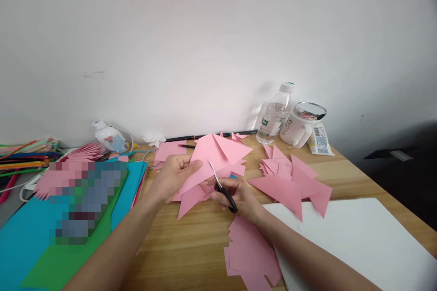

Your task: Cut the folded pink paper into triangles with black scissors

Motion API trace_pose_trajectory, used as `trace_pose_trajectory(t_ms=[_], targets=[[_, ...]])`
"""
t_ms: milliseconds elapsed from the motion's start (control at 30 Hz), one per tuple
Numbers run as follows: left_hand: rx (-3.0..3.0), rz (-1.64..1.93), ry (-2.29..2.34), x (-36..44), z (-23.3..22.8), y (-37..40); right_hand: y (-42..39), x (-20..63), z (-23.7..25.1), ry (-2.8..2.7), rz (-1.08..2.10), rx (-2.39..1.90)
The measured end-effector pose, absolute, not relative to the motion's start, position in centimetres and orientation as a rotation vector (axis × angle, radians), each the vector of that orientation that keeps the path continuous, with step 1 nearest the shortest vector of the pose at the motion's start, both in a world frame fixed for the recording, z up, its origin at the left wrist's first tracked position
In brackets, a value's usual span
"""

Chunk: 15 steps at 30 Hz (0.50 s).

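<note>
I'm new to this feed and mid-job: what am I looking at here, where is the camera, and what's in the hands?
There is no machine, only a person's two bare hands, filmed by one camera on their head looking forward and down. The left hand holds a folded pink paper. The right hand grips black-handled scissors, blades against that paper. On the wooden table lie pink paper triangles, more pink pieces, a white sheet, blue and green sheets, a water bottle and a white mug.

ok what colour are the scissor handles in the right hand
Black, on the scissors gripped by the right hand; the blades are silver. Head view shows it.
</note>
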<state>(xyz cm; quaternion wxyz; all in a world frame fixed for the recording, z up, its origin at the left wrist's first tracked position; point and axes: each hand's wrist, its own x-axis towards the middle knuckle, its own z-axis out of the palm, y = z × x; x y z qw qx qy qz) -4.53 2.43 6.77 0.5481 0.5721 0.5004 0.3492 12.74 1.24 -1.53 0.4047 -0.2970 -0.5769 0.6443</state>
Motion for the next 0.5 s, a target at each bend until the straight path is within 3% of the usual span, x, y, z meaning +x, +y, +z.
trace_pose_trajectory(t_ms=[500], targets=[[1.349,0.788,1.211,-4.28,6.75,2.3,1.25,12.57,-1.21,-1.432,1.659,-0.753]])
